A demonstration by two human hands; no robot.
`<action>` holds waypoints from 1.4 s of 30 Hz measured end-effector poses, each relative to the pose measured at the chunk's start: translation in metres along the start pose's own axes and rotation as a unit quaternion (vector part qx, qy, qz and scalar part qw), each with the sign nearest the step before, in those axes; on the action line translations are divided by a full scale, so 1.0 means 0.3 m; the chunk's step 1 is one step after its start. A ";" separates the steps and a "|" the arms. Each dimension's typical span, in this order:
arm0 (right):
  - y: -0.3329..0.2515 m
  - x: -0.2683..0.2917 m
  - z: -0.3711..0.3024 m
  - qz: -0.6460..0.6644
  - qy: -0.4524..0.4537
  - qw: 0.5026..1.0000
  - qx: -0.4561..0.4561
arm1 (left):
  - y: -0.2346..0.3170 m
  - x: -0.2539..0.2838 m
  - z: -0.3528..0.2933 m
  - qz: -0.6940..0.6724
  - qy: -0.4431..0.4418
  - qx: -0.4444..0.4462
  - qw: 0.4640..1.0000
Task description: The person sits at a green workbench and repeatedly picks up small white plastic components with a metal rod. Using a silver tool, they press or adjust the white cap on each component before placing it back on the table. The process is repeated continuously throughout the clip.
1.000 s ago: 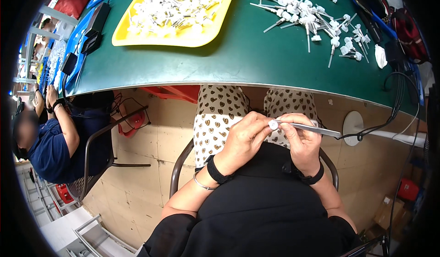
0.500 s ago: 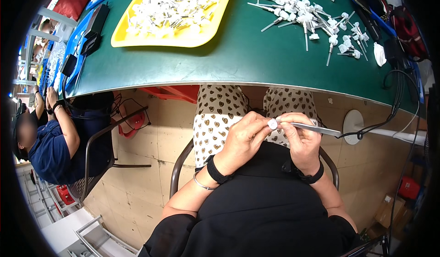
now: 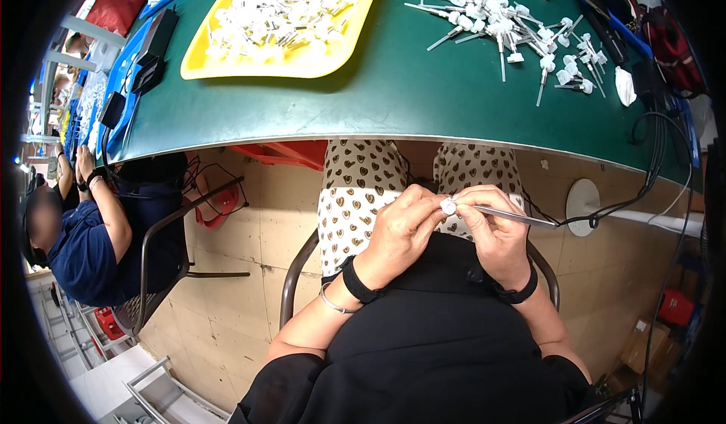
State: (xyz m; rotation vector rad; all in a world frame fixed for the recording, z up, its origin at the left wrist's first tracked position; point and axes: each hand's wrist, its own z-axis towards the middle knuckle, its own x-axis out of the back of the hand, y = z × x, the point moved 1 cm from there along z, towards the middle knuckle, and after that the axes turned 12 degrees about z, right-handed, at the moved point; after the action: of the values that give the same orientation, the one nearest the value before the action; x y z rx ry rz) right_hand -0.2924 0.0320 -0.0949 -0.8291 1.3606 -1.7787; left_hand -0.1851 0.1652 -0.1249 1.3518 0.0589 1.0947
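Observation:
In front of my lap my left hand pinches a small white plastic piece with a round end between thumb and fingertips. My right hand is closed on slim silver tweezers, whose back end sticks out to the right. The tips of the tweezers are at the white piece, hidden by my fingers. Both hands meet at the piece, below the table's near edge. On the green table beyond, a loose pile of white plastic pieces with thin stems lies to the right.
A yellow tray heaped with similar white pieces stands at the far left-centre. Blue trays and a black box lie left of it. Cables hang at the table's right end. A co-worker in dark blue sits at the left.
The tweezers have turned slightly in my right hand and now show a narrower edge. The white piece has tilted a little in my left fingertips. Both hands stay in nearly the same place.

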 end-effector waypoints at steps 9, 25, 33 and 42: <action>-0.007 0.023 -0.003 0.172 0.012 0.977 -0.128 | 0.001 -0.004 0.002 -0.054 0.006 -0.002 0.999; -0.005 0.021 -0.004 0.085 -0.008 0.988 -0.129 | -0.008 -0.007 -0.002 -0.031 -0.014 -0.009 0.999; -0.008 0.016 -0.016 0.142 0.040 0.986 -0.081 | -0.024 -0.012 0.003 -0.070 -0.010 -0.015 0.997; -0.012 0.006 -0.017 0.057 0.017 0.998 -0.032 | -0.021 -0.013 -0.006 -0.076 -0.016 0.001 0.997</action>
State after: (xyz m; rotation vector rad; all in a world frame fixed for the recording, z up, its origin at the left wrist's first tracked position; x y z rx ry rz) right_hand -0.2981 0.0336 -0.0926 -0.7411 1.4641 -1.6766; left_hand -0.1846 0.1651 -0.1327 1.3452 0.1371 0.9446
